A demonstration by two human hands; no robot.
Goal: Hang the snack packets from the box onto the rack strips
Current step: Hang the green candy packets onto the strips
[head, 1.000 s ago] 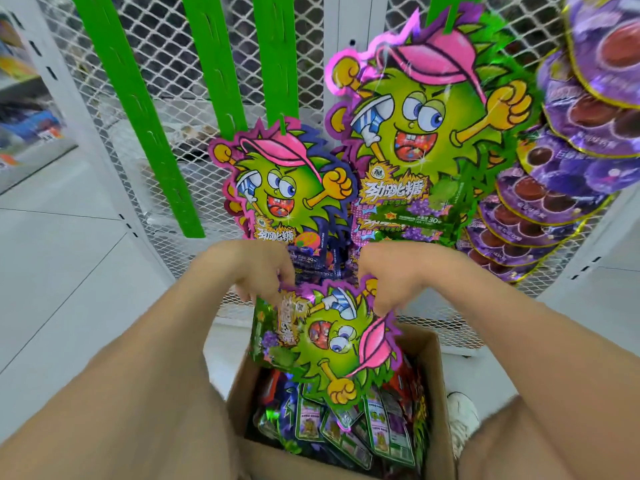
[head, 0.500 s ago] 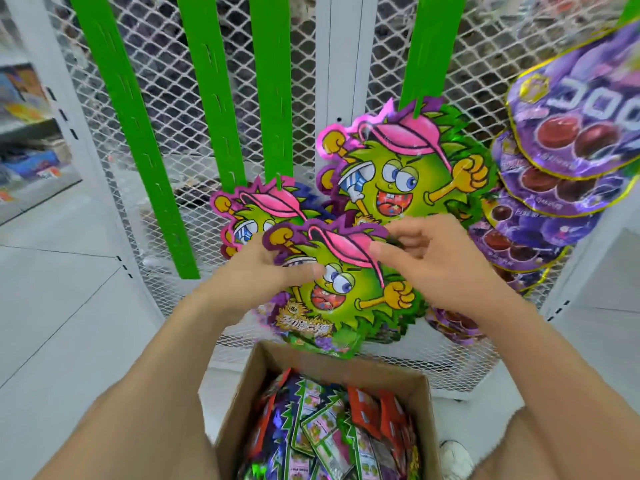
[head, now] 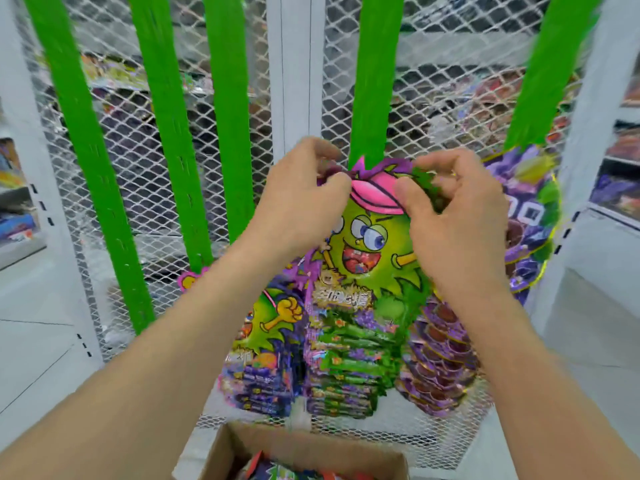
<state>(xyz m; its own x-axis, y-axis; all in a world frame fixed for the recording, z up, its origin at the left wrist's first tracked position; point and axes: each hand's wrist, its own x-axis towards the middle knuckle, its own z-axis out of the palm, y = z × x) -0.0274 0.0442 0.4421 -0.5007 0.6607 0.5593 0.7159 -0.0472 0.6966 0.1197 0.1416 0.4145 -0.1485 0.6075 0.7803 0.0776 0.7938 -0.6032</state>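
A green snack packet (head: 367, 251) with a cartoon face and pink cap is held up against a green rack strip (head: 372, 81) on the white mesh rack. My left hand (head: 298, 199) pinches its top left corner. My right hand (head: 457, 209) pinches its top right edge. Below it, several like green packets (head: 349, 362) hang stacked on the same strip. The cardboard box (head: 242, 452) sits at the bottom centre with more packets inside, mostly out of frame.
Further green strips (head: 228, 109) hang to the left, two of them bare. Another packet stack (head: 266, 341) hangs on the strip left of centre. Purple gummy packets (head: 446, 358) hang at the right. A white post (head: 294, 64) divides the mesh panels.
Both hands have lifted the packet from above the box up to the top of the stack on the strip. The view has tilted upward, so the box shows less.
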